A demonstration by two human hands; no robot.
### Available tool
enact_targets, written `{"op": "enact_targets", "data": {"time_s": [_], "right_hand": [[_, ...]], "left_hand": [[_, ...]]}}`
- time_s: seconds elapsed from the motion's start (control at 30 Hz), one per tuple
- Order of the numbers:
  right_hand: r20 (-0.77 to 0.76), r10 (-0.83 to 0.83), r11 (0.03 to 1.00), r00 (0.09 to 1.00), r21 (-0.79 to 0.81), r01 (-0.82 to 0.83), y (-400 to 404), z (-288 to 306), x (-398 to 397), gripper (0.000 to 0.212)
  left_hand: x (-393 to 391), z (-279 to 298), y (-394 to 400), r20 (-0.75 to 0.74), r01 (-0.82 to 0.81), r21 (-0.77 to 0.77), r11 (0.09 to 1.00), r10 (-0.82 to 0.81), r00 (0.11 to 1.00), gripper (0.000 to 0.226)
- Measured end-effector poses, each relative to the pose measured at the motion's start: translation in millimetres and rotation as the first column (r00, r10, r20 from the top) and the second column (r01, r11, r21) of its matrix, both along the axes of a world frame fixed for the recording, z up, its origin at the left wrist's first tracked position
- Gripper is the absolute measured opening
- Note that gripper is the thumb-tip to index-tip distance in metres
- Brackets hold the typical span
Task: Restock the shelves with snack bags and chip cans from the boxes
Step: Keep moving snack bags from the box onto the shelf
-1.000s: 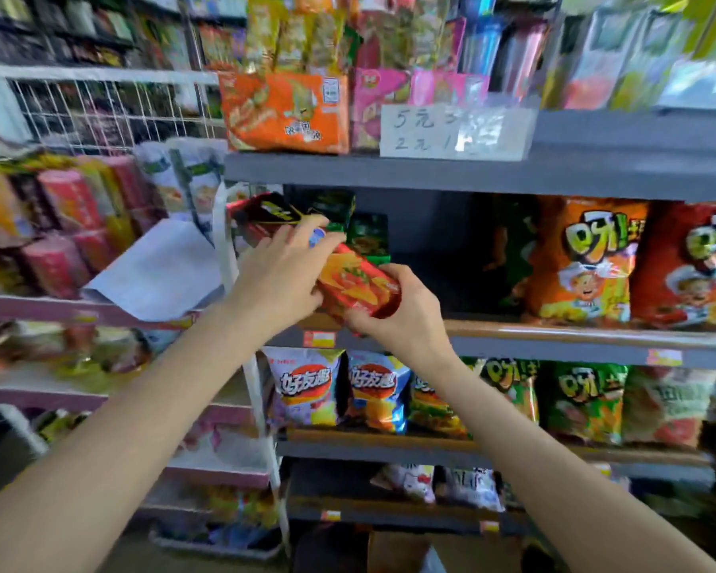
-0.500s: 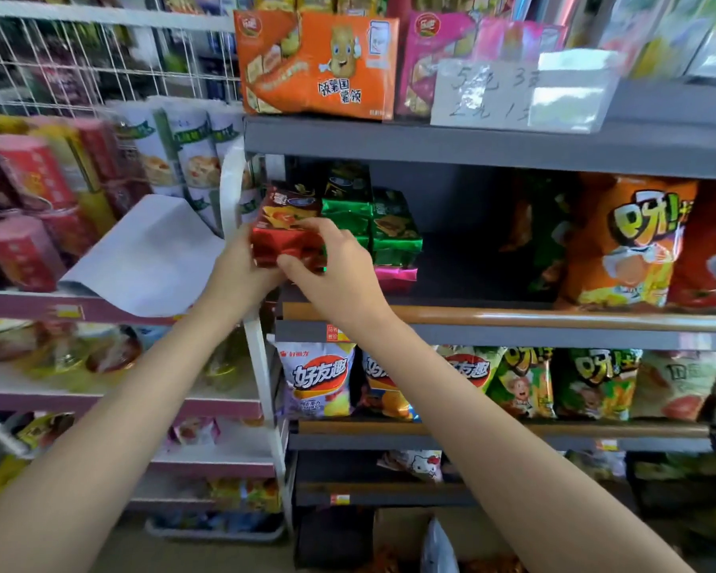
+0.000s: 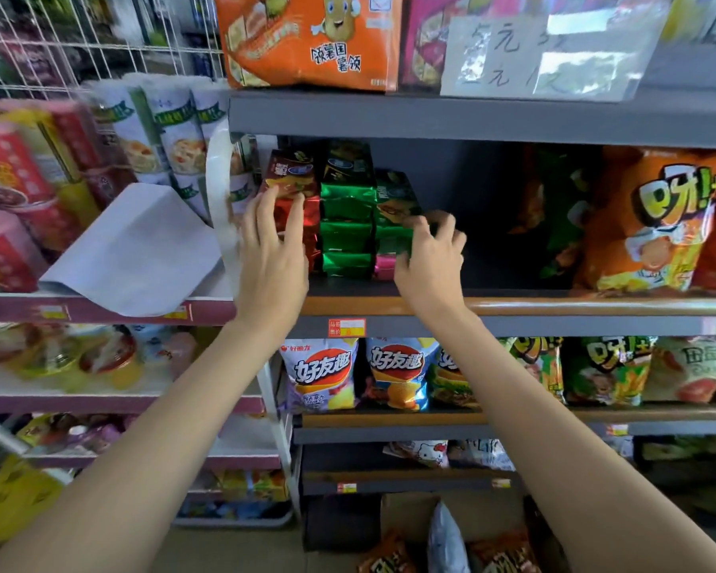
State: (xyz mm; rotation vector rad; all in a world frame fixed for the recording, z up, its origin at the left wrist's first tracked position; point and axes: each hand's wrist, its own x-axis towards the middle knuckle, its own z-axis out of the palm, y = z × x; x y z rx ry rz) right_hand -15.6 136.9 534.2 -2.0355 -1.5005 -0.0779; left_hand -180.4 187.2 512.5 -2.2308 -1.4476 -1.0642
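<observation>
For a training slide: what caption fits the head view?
Left hand steadies the red snack packs; right hand touches the green snack stack.

On the middle shelf (image 3: 513, 308), three stacks of snack bags (image 3: 348, 208) stood side by side at its 9 o'clock end, with large chip bags (image 3: 654, 225) at 3 o'clock. The left hand (image 3: 271, 250) lay before the leftmost stack, the right hand (image 3: 428, 258) before the rightmost. Chip cans (image 3: 174, 130) stood on the neighbouring rack at 9 o'clock. More bags (image 3: 319, 374) sat on the shelf below, at 6 o'clock.
</observation>
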Motion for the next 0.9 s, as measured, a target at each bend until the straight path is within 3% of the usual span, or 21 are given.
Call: {"op": "enact_targets", "data": {"time_s": [0.13, 0.27, 0.37, 0.47, 0.57, 0.67, 0.8, 0.9], "right_hand": [[-0.066, 0.156, 0.987, 0.986, -0.029, -0.158, 3, -12, 12, 0.051], [-0.087, 0.198, 0.98, 0.976, 0.044, -0.195, 3, -18, 19, 0.052], [-0.062, 0.206, 0.958, 0.977, 0.217, -0.189, -17, -31, 31, 0.037], [-0.003, 0.234, 0.929, 0.972, 0.294, -0.222, -53, -61, 57, 0.029], [-0.021, 0.23, 0.953, 0.973, 0.207, -0.221, -95, -113, 94, 0.027], [-0.047, 0.184, 0.983, 0.982, 0.007, -0.184, -133, -181, 134, 0.024], [-0.144, 0.168, 0.93, 0.975, -0.306, -0.206, -173, -286, 183, 0.02], [-0.183, 0.254, 0.779, 0.95, -0.543, -0.313, -182, -362, 210, 0.024]], "left_hand": [[7, 6, 15, -0.028, -0.035, -0.072, 0.997, 0.033, 0.999, 0.059], [11, 0, 1, 0.039, -0.073, 0.009, 0.997, 0.073, 0.997, 0.053], [28, -26, -27, 0.083, 0.111, 0.115, 0.987, -0.121, 0.989, 0.046], [54, -72, -56, 0.096, 0.289, 0.06, 0.956, -0.293, 0.951, 0.038], [76, -132, -87, 0.073, 0.401, -0.102, 0.91, -0.395, 0.916, 0.038], [98, -200, -116, 0.024, 0.449, -0.304, 0.84, -0.465, 0.885, 0.037], [121, -285, -145, -0.116, 0.296, -0.656, 0.695, -0.48, 0.87, 0.038], [140, -343, -163, -0.207, 0.134, -0.812, 0.568, -0.494, 0.844, 0.042]]}}
